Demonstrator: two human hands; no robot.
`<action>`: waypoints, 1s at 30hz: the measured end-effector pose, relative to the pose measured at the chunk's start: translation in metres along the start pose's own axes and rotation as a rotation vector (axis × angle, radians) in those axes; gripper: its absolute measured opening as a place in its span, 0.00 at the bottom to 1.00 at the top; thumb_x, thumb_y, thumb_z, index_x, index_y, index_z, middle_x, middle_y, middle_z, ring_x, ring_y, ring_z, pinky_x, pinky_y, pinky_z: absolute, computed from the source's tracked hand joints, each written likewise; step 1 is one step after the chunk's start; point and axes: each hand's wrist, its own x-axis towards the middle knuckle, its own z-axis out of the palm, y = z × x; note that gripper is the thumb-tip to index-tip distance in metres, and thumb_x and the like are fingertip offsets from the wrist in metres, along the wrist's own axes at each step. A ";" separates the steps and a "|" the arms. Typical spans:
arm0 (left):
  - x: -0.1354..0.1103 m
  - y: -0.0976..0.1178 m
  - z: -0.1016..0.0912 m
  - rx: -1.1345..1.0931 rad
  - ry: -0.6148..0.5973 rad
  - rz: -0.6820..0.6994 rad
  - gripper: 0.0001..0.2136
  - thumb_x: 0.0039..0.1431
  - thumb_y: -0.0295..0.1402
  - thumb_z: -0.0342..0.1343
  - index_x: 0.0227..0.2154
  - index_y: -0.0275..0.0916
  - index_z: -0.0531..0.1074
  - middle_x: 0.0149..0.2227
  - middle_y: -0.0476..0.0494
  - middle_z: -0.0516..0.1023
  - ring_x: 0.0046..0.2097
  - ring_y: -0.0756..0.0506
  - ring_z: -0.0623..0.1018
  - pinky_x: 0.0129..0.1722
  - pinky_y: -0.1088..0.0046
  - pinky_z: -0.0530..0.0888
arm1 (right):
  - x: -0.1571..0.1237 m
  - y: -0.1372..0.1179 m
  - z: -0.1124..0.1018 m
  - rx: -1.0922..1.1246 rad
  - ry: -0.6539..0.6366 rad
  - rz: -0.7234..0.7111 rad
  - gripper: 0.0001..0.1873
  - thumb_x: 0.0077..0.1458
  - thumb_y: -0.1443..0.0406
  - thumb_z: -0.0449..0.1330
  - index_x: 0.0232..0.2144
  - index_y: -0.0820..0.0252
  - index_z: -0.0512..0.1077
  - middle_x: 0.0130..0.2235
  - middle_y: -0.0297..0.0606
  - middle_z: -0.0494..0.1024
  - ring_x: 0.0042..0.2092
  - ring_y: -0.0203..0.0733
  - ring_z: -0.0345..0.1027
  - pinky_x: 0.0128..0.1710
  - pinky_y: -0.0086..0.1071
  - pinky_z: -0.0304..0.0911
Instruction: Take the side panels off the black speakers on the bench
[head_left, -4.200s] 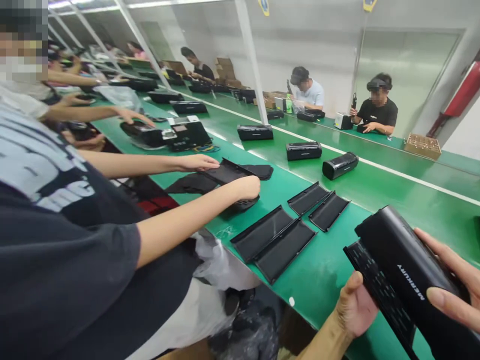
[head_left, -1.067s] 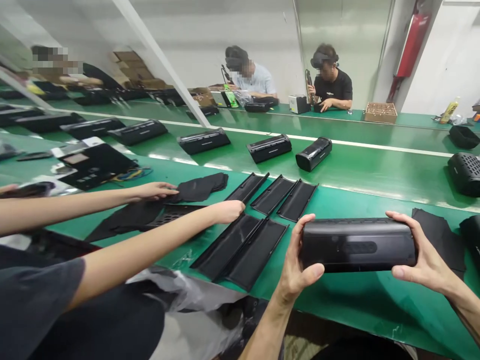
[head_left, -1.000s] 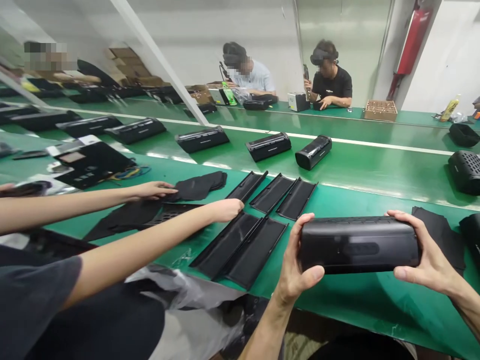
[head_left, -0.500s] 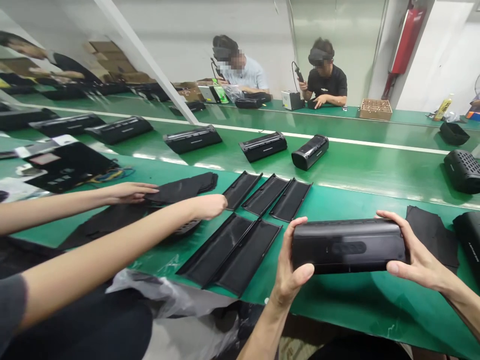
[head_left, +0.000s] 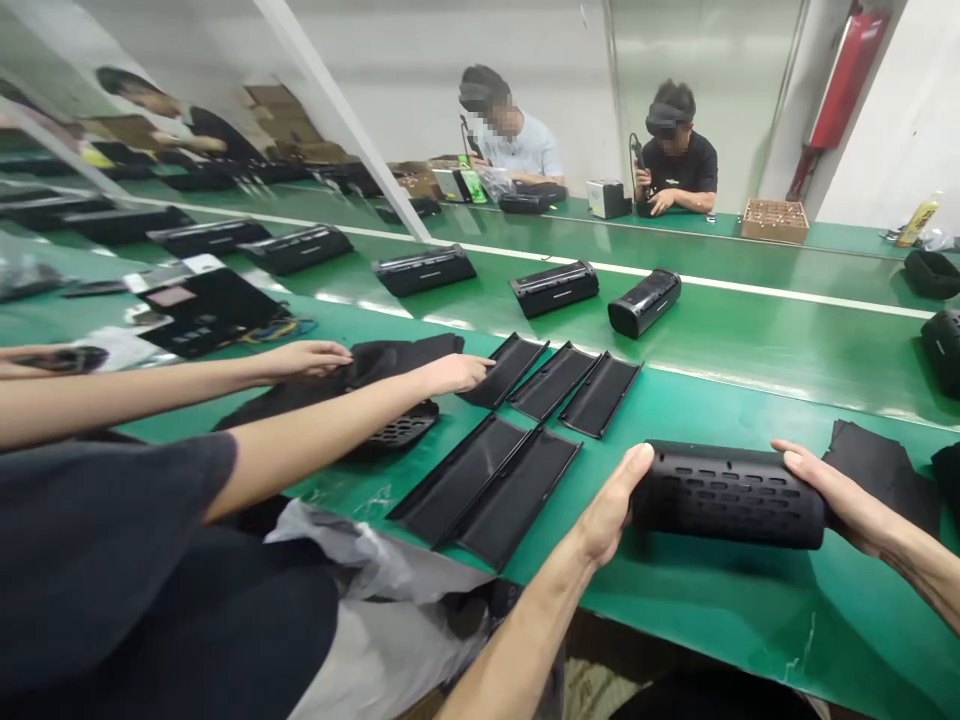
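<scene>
I hold a long black speaker shell crosswise just above the green bench, its slotted grille face turned up. My left hand presses flat against its left end. My right hand cups the right end with fingers stretched along it. Left of the shell lie two black trough-shaped panels side by side, and three more panels lie beyond them.
A person at my left reaches both arms over black cloth pieces and a perforated part. Black fabric lies at the right. Several speaker bodies ride the middle belt. Two people work across the line.
I have rolled the shell so its slotted grille faces up instead of the smooth button side, and lowered it toward the bench. My thumbs have come off it. The neighbour's nearer hand reached toward the panels.
</scene>
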 end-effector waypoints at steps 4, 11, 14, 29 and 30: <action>0.002 0.016 0.006 0.038 0.014 -0.115 0.29 0.48 0.57 0.71 0.44 0.41 0.78 0.51 0.40 0.84 0.62 0.31 0.75 0.64 0.54 0.69 | -0.009 -0.003 -0.003 0.191 -0.114 0.158 0.42 0.58 0.35 0.61 0.66 0.49 0.69 0.47 0.44 0.86 0.36 0.55 0.81 0.32 0.46 0.78; 0.004 0.014 0.016 -0.017 0.048 -0.179 0.25 0.50 0.55 0.68 0.42 0.44 0.72 0.40 0.48 0.81 0.47 0.39 0.78 0.47 0.63 0.71 | -0.015 -0.005 -0.003 0.200 -0.078 -0.006 0.35 0.55 0.42 0.67 0.59 0.50 0.71 0.52 0.43 0.85 0.53 0.60 0.80 0.51 0.49 0.74; 0.004 0.011 0.019 -0.043 0.073 -0.165 0.23 0.50 0.52 0.69 0.37 0.43 0.68 0.33 0.53 0.74 0.40 0.44 0.74 0.43 0.68 0.68 | -0.014 -0.004 -0.003 0.165 -0.088 -0.088 0.40 0.54 0.42 0.68 0.62 0.52 0.67 0.51 0.46 0.85 0.53 0.63 0.79 0.57 0.53 0.70; 0.008 0.009 0.023 -0.005 0.071 -0.087 0.31 0.46 0.58 0.72 0.44 0.40 0.73 0.47 0.42 0.81 0.54 0.36 0.77 0.57 0.58 0.72 | -0.006 -0.003 -0.008 0.180 -0.045 -0.068 0.34 0.52 0.41 0.70 0.53 0.52 0.74 0.48 0.44 0.86 0.47 0.60 0.81 0.45 0.46 0.74; 0.008 0.007 0.023 0.022 0.091 -0.072 0.31 0.47 0.59 0.71 0.44 0.40 0.74 0.47 0.41 0.81 0.54 0.35 0.77 0.57 0.57 0.72 | -0.005 -0.003 -0.008 0.188 -0.049 -0.064 0.33 0.52 0.41 0.70 0.53 0.52 0.74 0.47 0.43 0.86 0.46 0.60 0.81 0.44 0.46 0.74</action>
